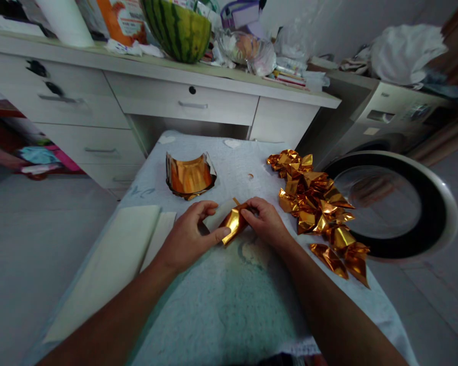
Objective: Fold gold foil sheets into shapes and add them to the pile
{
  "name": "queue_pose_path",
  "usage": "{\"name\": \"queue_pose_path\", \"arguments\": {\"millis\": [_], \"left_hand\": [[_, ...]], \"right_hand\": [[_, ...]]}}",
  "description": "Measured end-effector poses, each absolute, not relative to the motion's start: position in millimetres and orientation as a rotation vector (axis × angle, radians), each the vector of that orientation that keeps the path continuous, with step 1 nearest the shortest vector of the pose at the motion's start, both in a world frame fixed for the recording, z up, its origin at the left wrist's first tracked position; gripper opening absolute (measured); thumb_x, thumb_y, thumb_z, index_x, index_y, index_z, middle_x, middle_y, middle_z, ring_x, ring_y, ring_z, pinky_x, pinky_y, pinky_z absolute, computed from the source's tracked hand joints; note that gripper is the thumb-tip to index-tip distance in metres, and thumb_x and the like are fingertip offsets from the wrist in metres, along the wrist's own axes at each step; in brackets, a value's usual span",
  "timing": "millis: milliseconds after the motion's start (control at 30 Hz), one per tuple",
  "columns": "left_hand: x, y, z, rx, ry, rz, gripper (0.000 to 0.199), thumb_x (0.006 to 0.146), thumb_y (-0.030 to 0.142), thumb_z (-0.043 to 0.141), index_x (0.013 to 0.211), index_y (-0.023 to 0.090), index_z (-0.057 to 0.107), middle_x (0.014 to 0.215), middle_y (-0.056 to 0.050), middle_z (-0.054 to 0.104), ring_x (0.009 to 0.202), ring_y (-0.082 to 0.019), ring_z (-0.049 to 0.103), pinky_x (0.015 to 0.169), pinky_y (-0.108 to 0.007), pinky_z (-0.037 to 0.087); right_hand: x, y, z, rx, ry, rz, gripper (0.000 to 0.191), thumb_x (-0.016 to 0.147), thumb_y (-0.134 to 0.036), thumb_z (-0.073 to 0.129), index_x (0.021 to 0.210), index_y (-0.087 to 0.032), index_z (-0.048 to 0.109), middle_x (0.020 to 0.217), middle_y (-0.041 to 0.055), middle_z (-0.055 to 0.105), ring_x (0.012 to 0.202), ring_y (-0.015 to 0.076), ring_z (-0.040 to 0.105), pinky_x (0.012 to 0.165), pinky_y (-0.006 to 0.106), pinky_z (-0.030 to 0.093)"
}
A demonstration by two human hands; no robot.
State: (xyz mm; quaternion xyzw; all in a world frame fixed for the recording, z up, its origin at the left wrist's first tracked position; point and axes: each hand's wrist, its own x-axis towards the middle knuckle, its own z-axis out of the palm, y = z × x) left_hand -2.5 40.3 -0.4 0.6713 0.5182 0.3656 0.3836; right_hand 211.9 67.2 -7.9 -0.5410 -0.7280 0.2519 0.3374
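Note:
In the middle of the table my right hand [265, 221] pinches a shiny gold foil piece [233, 223], folded or rolled, near its upper right end. My left hand [193, 231] is curved, thumb and fingers apart, with the thumb tip at the foil's lower left edge. A pale strip of paper [217, 215] shows between the hands, partly hidden. Beyond my left hand stands a stack of curved gold foil sheets [191, 175] in a clear holder. To the right of my right hand lies a pile of folded gold foil pieces [320, 203].
Folded pale paper [110, 264] lies along the table's left side. A small foil scrap [251, 176] rests on the cloth-covered table [229, 305]. Behind it, a white drawer counter [183, 101] holds a cut watermelon [179, 33]. A washing machine's open door [437, 203] stands close at right.

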Motion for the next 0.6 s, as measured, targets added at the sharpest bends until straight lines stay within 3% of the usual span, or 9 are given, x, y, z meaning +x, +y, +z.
{"name": "queue_pose_path", "arguments": {"millis": [133,267,400,467,600], "left_hand": [[0.7,41.7,-6.7,1.767,1.39,0.959,0.047,0.071,0.027,0.072,0.115,0.022,0.057,0.123,-0.008,0.058,0.11,-0.026,0.06,0.095,-0.045,0.049],[3.2,43.0,-8.7,1.619,1.334,0.963,0.051,0.074,0.019,0.063,0.124,0.024,0.051,0.127,-0.008,0.056,0.094,-0.02,0.064,0.084,-0.041,0.053],[4.0,43.2,-5.2,1.518,1.219,0.966,0.05,0.078,0.018,0.06,0.127,0.025,0.048,0.102,-0.004,0.066,0.094,-0.02,0.066,0.083,-0.037,0.052],[4.4,42.9,-2.6,1.478,1.173,0.966,0.048,0.08,0.019,0.059,0.126,0.025,0.048,0.099,-0.003,0.067,0.094,-0.02,0.067,0.082,-0.037,0.052],[4.2,42.2,-1.1,1.41,1.121,0.972,0.045,0.083,0.022,0.06,0.126,0.026,0.049,0.104,-0.004,0.066,0.093,-0.02,0.067,0.077,-0.034,0.053]], "right_hand": [[207.6,66.5,-10.8,-1.425,-1.861,0.668,0.008,0.083,-0.021,0.057,0.08,-0.019,0.064,0.077,0.0009,0.061,0.076,0.017,0.054,0.072,0.03,0.04],[204.8,64.4,-12.0,-1.422,-1.831,0.659,0.006,0.082,-0.023,0.059,0.086,-0.02,0.063,0.08,0.0013,0.061,0.081,0.0186,0.055,0.076,0.032,0.042],[207.0,63.6,-10.8,-1.401,-1.688,0.63,0.036,0.075,-0.027,0.067,0.11,-0.02,0.059,0.101,0.0057,0.06,0.096,0.0222,0.054,0.088,0.037,0.044],[209.4,62.7,-7.7,-1.375,-1.647,0.702,0.044,0.075,-0.03,0.068,0.117,-0.021,0.057,0.108,0.0068,0.059,0.102,0.0227,0.053,0.092,0.038,0.043],[212.7,59.8,0.8,-1.263,-1.596,1.07,0.031,0.083,-0.037,0.062,0.11,-0.021,0.061,0.096,0.0033,0.061,0.09,0.0185,0.056,0.083,0.032,0.044]]}}
